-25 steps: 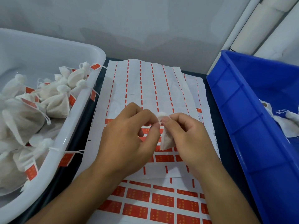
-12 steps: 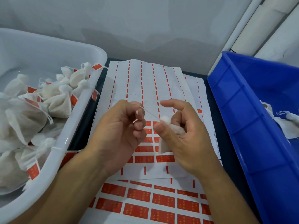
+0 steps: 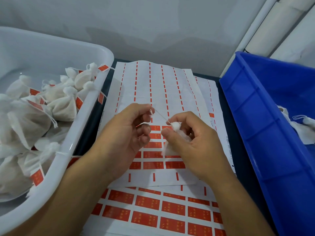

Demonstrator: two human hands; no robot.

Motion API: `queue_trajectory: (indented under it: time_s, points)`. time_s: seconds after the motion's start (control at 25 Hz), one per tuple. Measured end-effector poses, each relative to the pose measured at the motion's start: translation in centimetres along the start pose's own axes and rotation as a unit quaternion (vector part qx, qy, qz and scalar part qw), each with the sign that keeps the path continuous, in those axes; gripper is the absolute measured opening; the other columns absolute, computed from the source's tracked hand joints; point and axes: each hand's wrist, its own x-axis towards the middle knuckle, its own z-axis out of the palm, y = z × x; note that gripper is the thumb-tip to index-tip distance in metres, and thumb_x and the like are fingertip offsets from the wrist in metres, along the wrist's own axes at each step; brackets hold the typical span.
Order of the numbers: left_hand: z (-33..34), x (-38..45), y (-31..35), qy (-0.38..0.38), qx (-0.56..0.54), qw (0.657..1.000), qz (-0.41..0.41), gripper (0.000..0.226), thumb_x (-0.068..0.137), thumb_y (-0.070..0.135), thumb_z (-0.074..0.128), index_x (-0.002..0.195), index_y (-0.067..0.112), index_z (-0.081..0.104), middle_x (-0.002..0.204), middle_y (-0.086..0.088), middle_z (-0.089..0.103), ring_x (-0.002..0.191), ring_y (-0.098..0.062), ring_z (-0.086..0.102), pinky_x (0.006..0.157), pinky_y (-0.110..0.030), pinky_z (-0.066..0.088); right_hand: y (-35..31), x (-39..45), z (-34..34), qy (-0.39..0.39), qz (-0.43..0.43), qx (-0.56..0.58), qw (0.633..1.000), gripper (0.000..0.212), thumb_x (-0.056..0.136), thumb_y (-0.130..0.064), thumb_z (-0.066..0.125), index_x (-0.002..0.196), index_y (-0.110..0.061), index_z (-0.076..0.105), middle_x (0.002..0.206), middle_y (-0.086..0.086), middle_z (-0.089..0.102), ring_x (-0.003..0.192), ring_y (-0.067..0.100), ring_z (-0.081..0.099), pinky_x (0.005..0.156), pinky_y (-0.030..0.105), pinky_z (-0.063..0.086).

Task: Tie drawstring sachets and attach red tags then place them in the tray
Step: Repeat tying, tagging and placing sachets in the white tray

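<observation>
The head-worn camera looks forward and down, close over the label sheets (image 3: pixel 158 86).

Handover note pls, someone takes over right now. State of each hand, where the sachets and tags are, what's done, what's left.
Left hand: pinches the drawstring, pulled taut up and to the left.
Right hand: grips the sachet by its gathered neck, above the tag sheets.
White tray, on the left: holds a pile of tied sachets with red tags; some tags hang over the rim.
Blue bin, on the right: more white sachets lie inside, no tags visible on them.
Done: the pile in the tray.
Left: finish tying this sachet, stick on a red tag from the sheets, put it in the tray, then go on with the bin.
</observation>
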Motion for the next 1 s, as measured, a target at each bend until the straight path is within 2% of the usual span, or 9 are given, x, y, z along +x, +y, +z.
queue_trajectory:
  time_s: [0.16, 0.24, 0.36, 0.44, 0.52, 0.68, 0.8, 0.96, 1.0]
  points:
    - [-0.1, 0.9, -0.2, 0.064, 0.065, 0.996, -0.005, 0.017, 0.091, 0.039, 0.069, 0.101, 0.025, 0.068, 0.068, 0.01, 0.066, 0.057, -0.01, 0.061, 0.055, -0.022, 0.05, 0.6, 0.5, -0.3, 0.068, 0.082, 0.015, 0.994, 0.026, 0.086, -0.064, 0.065, 0.097, -0.041, 0.06, 0.099, -0.037, 0.061, 0.091, -0.015, 0.061, 0.056, 0.005, 0.05]
    - [-0.7, 1.3, -0.4, 0.111, 0.201, 0.972, 0.049, 0.011, 0.093, 0.047, 0.065, 0.101, 0.04, 0.063, 0.08, 0.018, 0.07, 0.067, -0.009, 0.07, 0.054, -0.017, 0.052, 1.0, 0.8, -0.5, 0.091, 0.119, 0.014, 0.989, 0.026, 0.087, -0.064, 0.066, 0.097, -0.042, 0.059, 0.096, -0.043, 0.059, 0.088, -0.021, 0.059, 0.05, 0.005, 0.048]
    - [-2.2, 1.7, -0.7, 0.135, 0.496, 0.841, 0.17, 0.029, 0.092, 0.044, 0.067, 0.114, 0.05, 0.049, 0.109, 0.022, 0.061, 0.077, -0.006, 0.069, 0.05, -0.01, 0.047, 2.0, 1.1, -1.3, 0.099, 0.152, 0.015, 0.983, 0.025, 0.089, -0.061, 0.067, 0.102, -0.042, 0.057, 0.084, -0.033, 0.066, 0.081, -0.027, 0.057, 0.044, 0.004, 0.043]
    - [-3.3, 2.1, -1.3, 0.124, 0.611, 0.761, 0.178, 0.049, 0.087, 0.047, 0.072, 0.128, 0.049, 0.044, 0.129, 0.012, 0.056, 0.099, -0.011, 0.064, 0.067, -0.023, 0.055, 2.5, 1.2, -1.9, 0.1, 0.163, -0.007, 0.982, 0.025, 0.091, -0.06, 0.065, 0.106, -0.042, 0.058, 0.083, -0.027, 0.066, 0.079, -0.025, 0.058, 0.052, 0.006, 0.044]
    - [-3.7, 2.2, -1.7, 0.108, 0.661, 0.726, 0.158, 0.06, 0.085, 0.051, 0.073, 0.136, 0.046, 0.044, 0.141, 0.005, 0.051, 0.116, -0.021, 0.061, 0.086, -0.04, 0.057, 2.9, 1.4, -2.4, 0.104, 0.165, -0.005, 0.981, 0.023, 0.093, -0.058, 0.064, 0.107, -0.041, 0.059, 0.086, -0.028, 0.067, 0.078, -0.022, 0.061, 0.051, 0.005, 0.045]
    - [-4.0, 2.1, -1.0, 0.168, 0.624, 0.73, 0.224, 0.048, 0.091, 0.043, 0.07, 0.135, 0.041, 0.051, 0.142, 0.002, 0.054, 0.114, -0.023, 0.064, 0.088, -0.042, 0.057, 3.1, 1.3, -3.0, 0.121, 0.166, 0.014, 0.979, 0.018, 0.094, -0.054, 0.065, 0.106, -0.042, 0.059, 0.079, -0.036, 0.067, 0.078, -0.02, 0.063, 0.046, 0.002, 0.044]
    - [-4.5, 2.2, -0.8, 0.186, 0.634, 0.726, 0.189, 0.044, 0.096, 0.042, 0.063, 0.137, 0.039, 0.048, 0.139, 0.002, 0.058, 0.105, -0.021, 0.068, 0.078, -0.037, 0.059, 3.3, 1.2, -3.1, 0.14, 0.17, -0.001, 0.975, 0.018, 0.096, -0.053, 0.064, 0.109, -0.042, 0.059, 0.088, -0.027, 0.068, 0.076, -0.007, 0.07, 0.058, 0.013, 0.052]
    - [-4.3, 2.4, -1.2, 0.182, 0.594, 0.754, 0.213, 0.042, 0.096, 0.039, 0.064, 0.135, 0.042, 0.047, 0.138, 0.007, 0.057, 0.092, -0.011, 0.063, 0.054, -0.013, 0.046, 3.3, 1.4, -2.9, 0.18, 0.164, 0.032, 0.969, 0.017, 0.096, -0.051, 0.064, 0.108, -0.041, 0.058, 0.095, -0.022, 0.07, 0.078, -0.012, 0.068, 0.049, 0.009, 0.05]
    - [-4.3, 2.5, -1.2, 0.183, 0.576, 0.767, 0.217, 0.042, 0.095, 0.039, 0.065, 0.133, 0.044, 0.047, 0.137, 0.008, 0.057, 0.094, -0.011, 0.064, 0.055, -0.013, 0.047, 3.3, 1.4, -2.7, 0.178, 0.165, 0.031, 0.97, 0.018, 0.096, -0.053, 0.064, 0.109, -0.041, 0.058, 0.095, -0.021, 0.071, 0.078, -0.01, 0.07, 0.051, 0.01, 0.051]
